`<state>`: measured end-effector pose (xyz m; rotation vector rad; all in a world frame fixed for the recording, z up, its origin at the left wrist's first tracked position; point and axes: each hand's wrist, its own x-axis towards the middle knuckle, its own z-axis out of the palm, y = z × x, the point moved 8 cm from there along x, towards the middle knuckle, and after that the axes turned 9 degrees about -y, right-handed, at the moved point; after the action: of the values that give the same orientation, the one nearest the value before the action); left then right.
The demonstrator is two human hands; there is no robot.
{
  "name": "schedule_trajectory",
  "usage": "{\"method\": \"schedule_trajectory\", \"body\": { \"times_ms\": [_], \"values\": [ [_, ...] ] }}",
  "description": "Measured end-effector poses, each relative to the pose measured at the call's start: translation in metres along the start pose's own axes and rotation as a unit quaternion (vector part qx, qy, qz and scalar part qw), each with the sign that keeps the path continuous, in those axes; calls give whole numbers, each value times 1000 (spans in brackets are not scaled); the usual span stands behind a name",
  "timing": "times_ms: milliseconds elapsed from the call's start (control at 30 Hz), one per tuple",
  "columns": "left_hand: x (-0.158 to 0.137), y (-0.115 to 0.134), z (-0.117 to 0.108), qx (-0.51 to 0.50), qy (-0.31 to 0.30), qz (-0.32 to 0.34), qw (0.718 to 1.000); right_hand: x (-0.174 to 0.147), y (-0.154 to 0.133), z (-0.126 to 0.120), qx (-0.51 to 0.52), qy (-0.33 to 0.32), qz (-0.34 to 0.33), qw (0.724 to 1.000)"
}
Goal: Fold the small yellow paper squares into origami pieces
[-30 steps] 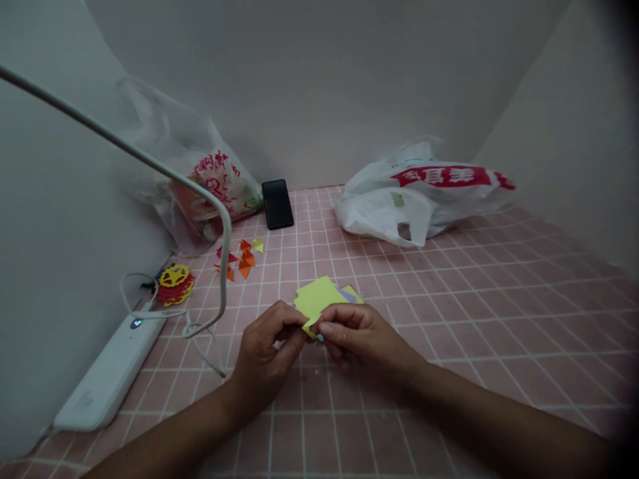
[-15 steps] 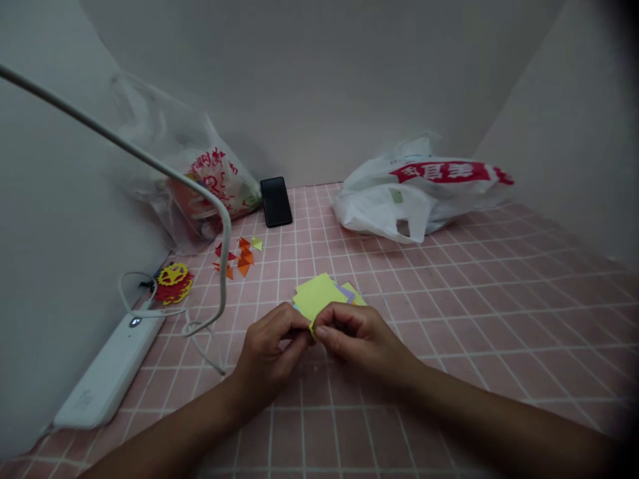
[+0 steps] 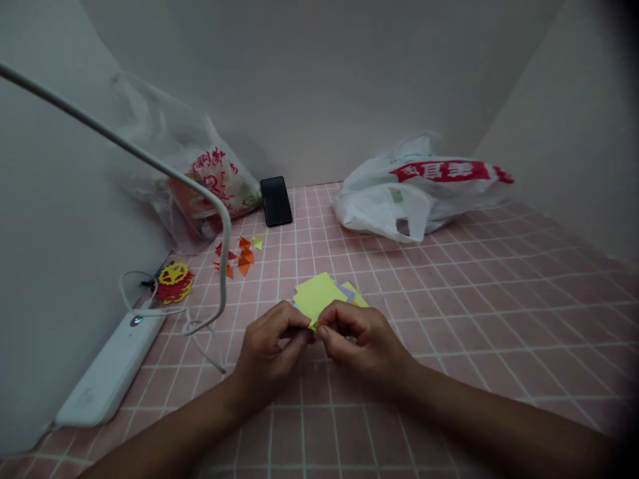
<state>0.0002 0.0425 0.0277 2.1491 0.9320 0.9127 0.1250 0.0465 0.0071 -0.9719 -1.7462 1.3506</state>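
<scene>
My left hand [image 3: 272, 349] and my right hand [image 3: 362, 342] meet low in the middle of the view, both closed in a pinch. Between their fingertips is a small piece of yellow paper [image 3: 313, 326], mostly hidden by the fingers. Just beyond lies a loose stack of square paper sheets [image 3: 319, 293], yellow on top, with purple and blue edges peeking out. Farther left, several small folded paper pieces [image 3: 244, 258] in orange, red and yellow sit on the pink tiled surface [image 3: 424, 412].
A white power bank [image 3: 112, 369] with a cable [image 3: 222, 266] arching up stands at left, near red and yellow cut-out shapes [image 3: 173, 283]. At the back are a filled plastic bag [image 3: 210, 179], a black phone [image 3: 276, 201] and a white plastic bag [image 3: 384, 206].
My right hand has shifted slightly to the right, and a bit more of the small yellow paper shows between the fingertips. My left hand has hardly moved.
</scene>
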Motion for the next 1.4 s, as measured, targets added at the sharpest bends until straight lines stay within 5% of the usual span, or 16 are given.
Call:
{"method": "schedule_trajectory", "body": {
  "times_ms": [567,1400],
  "values": [
    [1,8,1,55,-1,45,997,1,1,0,14,-7,-14,1000],
    [-1,3,2,42,-8,19,999,-2,-12,-2,-88,34,-79,992]
  ]
}}
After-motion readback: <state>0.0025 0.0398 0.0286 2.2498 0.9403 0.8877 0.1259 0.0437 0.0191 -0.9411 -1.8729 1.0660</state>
